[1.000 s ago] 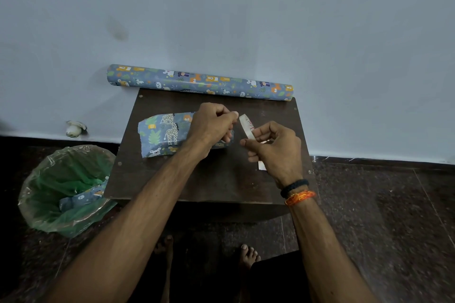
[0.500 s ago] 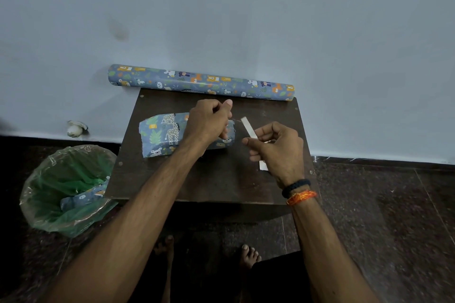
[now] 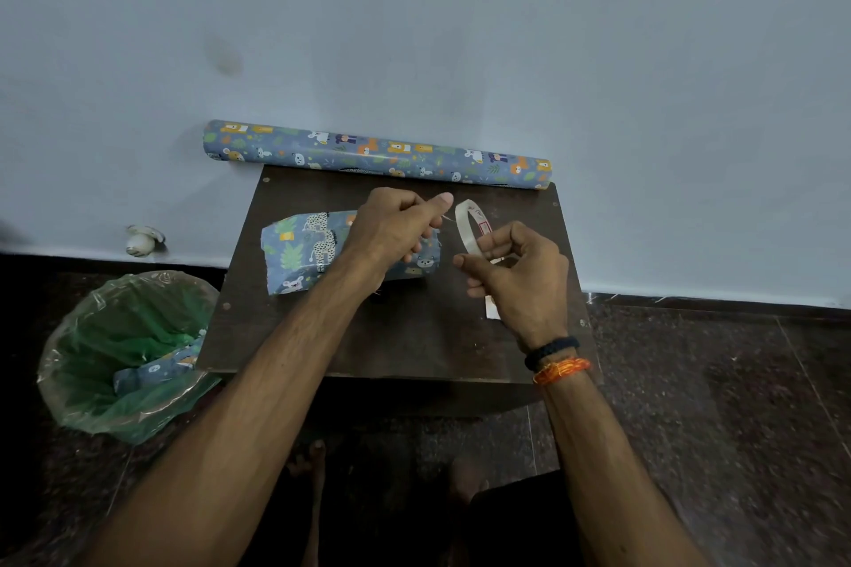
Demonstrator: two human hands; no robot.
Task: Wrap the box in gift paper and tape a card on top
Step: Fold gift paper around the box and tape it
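The box wrapped in blue animal-print paper (image 3: 304, 251) lies on the small dark brown table (image 3: 414, 336), left of centre. My left hand (image 3: 396, 230) hovers over its right end, thumb and fingers pinching the free end of a clear tape strip. My right hand (image 3: 520, 276) holds the white tape roll (image 3: 467, 228) upright just right of the box. A small white card (image 3: 492, 308) lies on the table, mostly hidden under my right hand.
A roll of the same gift paper (image 3: 377, 154) lies along the table's back edge against the wall. A bin with a green liner (image 3: 124, 355) holding paper scraps stands on the floor at the left. My bare feet show under the table.
My left hand has lifted slightly and drawn the tape end away from the roll. The roll in my right hand has turned more upright. The box has not moved.
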